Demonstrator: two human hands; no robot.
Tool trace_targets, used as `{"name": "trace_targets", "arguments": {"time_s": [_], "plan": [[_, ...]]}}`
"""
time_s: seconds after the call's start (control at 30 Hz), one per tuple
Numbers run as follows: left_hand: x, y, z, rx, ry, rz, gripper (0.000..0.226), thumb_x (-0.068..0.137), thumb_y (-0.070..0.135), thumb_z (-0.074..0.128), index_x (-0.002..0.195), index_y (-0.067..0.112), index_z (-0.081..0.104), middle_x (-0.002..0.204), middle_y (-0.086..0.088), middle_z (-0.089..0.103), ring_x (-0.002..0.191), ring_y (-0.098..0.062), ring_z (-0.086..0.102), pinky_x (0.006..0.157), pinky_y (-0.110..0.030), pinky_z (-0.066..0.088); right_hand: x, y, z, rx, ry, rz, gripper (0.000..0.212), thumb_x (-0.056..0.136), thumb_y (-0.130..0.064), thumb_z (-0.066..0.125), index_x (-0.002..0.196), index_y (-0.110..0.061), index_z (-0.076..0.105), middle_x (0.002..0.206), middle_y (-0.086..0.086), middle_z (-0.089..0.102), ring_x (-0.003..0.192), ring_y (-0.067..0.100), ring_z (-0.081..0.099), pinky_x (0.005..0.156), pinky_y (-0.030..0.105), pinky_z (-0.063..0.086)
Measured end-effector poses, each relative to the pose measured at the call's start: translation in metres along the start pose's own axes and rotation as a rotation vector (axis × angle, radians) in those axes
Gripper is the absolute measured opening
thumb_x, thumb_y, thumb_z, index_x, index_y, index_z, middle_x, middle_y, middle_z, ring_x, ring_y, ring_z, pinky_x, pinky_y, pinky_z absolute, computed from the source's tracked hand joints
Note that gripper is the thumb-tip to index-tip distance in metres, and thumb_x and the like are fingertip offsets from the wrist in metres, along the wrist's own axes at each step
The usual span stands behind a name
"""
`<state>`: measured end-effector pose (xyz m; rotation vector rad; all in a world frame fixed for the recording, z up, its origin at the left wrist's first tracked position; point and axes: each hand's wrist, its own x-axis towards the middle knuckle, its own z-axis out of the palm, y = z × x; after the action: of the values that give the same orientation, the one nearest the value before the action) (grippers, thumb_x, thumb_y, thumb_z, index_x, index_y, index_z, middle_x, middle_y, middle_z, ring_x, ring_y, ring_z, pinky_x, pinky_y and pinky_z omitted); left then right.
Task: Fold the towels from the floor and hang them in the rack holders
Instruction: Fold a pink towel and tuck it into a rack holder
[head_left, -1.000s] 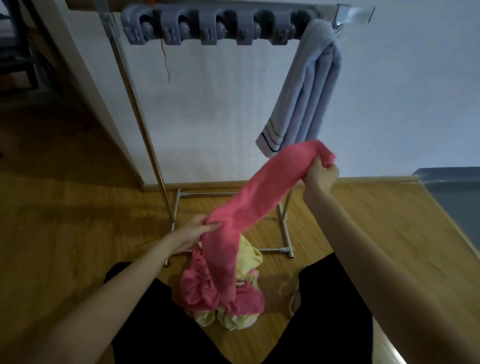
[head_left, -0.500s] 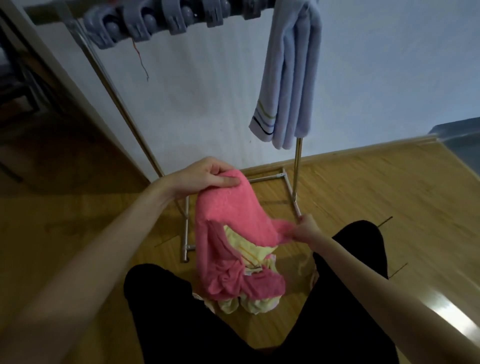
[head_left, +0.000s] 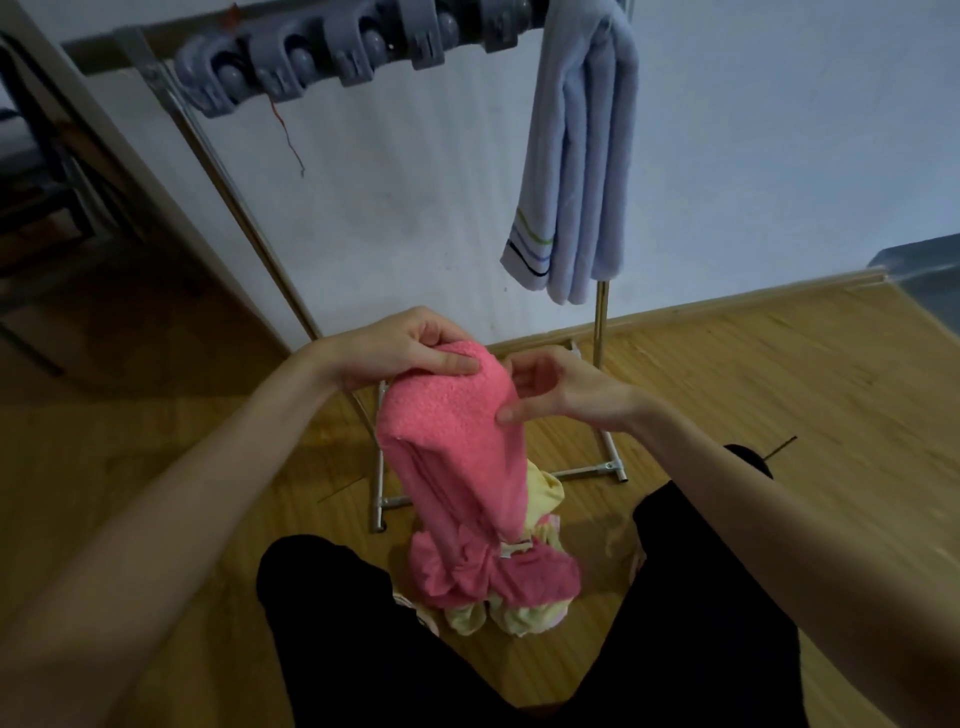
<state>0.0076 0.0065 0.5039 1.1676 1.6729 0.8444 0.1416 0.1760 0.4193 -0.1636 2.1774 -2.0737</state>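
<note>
Change: the right hand (head_left: 558, 392), which half a second ago was pinching a low corner of the pink towel (head_left: 452, 441), is now being held up beside the towel's top fold, close to the left hand (head_left: 405, 348).
Left hand: the top of the pink towel is being gripped, thumb lying flat across the front of the fold, fingers curled behind it.
Right hand: the fingers are being kept loosely curved, with a fingertip touching the towel's right edge; a firm grip cannot be told.
Pink towel: it is being held up in front of the body, doubled over at the top, its lower end trailing down into the heap on the floor.
Heap: a yellow towel (head_left: 540, 493) is lying under and beside the pink bunch on the wooden floor (head_left: 753, 395), between the black-clad knees.
Rack: the metal rack (head_left: 601, 322) is standing against the white wall, its grey holders (head_left: 332, 52) being seen in a row along the top.
Hung towel: a pale blue towel (head_left: 576, 156) with striped hem is hanging folded from the rightmost holder.
</note>
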Motion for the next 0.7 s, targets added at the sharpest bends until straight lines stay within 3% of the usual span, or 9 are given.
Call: {"name": "trace_targets", "arguments": {"time_s": [0.07, 0.13, 0.27, 0.37, 0.47, 0.53, 0.6, 0.7], "plan": [[-0.003, -0.001, -0.004, -0.008, 0.001, -0.014, 0.013, 0.092, 0.004, 0.054, 0.091, 0.008, 0.067, 0.066, 0.012, 0.069, 0.056, 0.004, 0.062, 0.050, -0.007, 0.044, 0.000, -0.006, -0.004, 0.013, -0.007, -0.012, 0.012, 0.081, -0.003, 0.071, 0.089, -0.002, 0.062, 0.086, 0.003, 0.067, 0.085, 0.015, 0.064, 0.077, 0.023, 0.053], [-0.006, -0.003, -0.009, 0.018, 0.005, -0.042, 0.011, 0.091, 0.006, 0.057, 0.091, 0.002, 0.067, 0.060, 0.013, 0.066, 0.049, 0.004, 0.059, 0.043, -0.006, 0.041, -0.003, -0.014, -0.011, 0.022, 0.004, -0.033, 0.009, 0.084, -0.008, 0.069, 0.085, -0.008, 0.060, 0.081, 0.007, 0.061, 0.079, 0.016, 0.060, 0.068, 0.020, 0.050], [-0.008, -0.011, -0.015, 0.011, 0.020, -0.051, 0.029, 0.086, 0.006, 0.063, 0.111, -0.008, 0.062, 0.075, 0.006, 0.072, 0.062, -0.002, 0.066, 0.053, -0.009, 0.047, -0.012, -0.027, -0.036, -0.037, 0.052, -0.041, 0.009, 0.087, -0.018, 0.065, 0.085, -0.013, 0.059, 0.083, 0.007, 0.063, 0.076, 0.017, 0.062, 0.063, 0.023, 0.050], [-0.012, -0.012, -0.020, -0.070, -0.059, -0.006, 0.044, 0.087, -0.003, 0.060, 0.129, 0.002, 0.046, 0.076, 0.003, 0.071, 0.067, -0.006, 0.068, 0.057, -0.013, 0.051, -0.020, -0.030, -0.052, -0.046, 0.077, 0.020, 0.014, 0.087, -0.019, 0.066, 0.094, -0.012, 0.056, 0.087, 0.009, 0.064, 0.079, 0.021, 0.062, 0.067, 0.027, 0.052], [-0.017, -0.012, -0.032, -0.192, -0.183, 0.009, 0.057, 0.086, -0.008, 0.061, 0.134, 0.011, 0.038, 0.099, -0.005, 0.071, 0.086, -0.018, 0.070, 0.066, -0.019, 0.055, -0.024, -0.041, -0.062, 0.009, 0.016, 0.066, 0.021, 0.089, -0.007, 0.058, 0.105, -0.014, 0.044, 0.088, 0.011, 0.061, 0.077, 0.021, 0.060, 0.062, 0.026, 0.053], [-0.018, -0.007, -0.039, -0.040, -0.134, 0.021, 0.039, 0.084, -0.007, 0.063, 0.117, 0.013, 0.057, 0.103, -0.003, 0.068, 0.095, -0.018, 0.067, 0.071, -0.021, 0.055, -0.024, -0.058, -0.068, -0.044, -0.066, 0.048, 0.019, 0.091, 0.004, 0.053, 0.102, -0.011, 0.046, 0.095, 0.012, 0.060, 0.083, 0.022, 0.058, 0.066, 0.027, 0.052], [-0.015, 0.002, -0.044, 0.241, -0.050, 0.044, 0.026, 0.083, -0.002, 0.066, 0.094, 0.021, 0.074, 0.096, 0.002, 0.070, 0.095, -0.011, 0.066, 0.075, -0.019, 0.052, -0.022, -0.078, -0.071, -0.277, -0.150, 0.026, 0.017, 0.090, 0.008, 0.053, 0.095, -0.007, 0.060, 0.095, 0.005, 0.063, 0.087, 0.015, 0.060, 0.073, 0.022, 0.050], [-0.011, 0.019, -0.051, 0.491, -0.027, -0.016, 0.022, 0.084, 0.008, 0.069, 0.096, 0.025, 0.077, 0.095, 0.014, 0.073, 0.093, -0.002, 0.065, 0.079, -0.015, 0.051, -0.011, -0.105, -0.064, -0.664, -0.229, 0.105, 0.028, 0.087, 0.004, 0.056, 0.095, -0.015, 0.074, 0.096, -0.006, 0.072, 0.093, 0.008, 0.065, 0.081, 0.018, 0.050]]}}
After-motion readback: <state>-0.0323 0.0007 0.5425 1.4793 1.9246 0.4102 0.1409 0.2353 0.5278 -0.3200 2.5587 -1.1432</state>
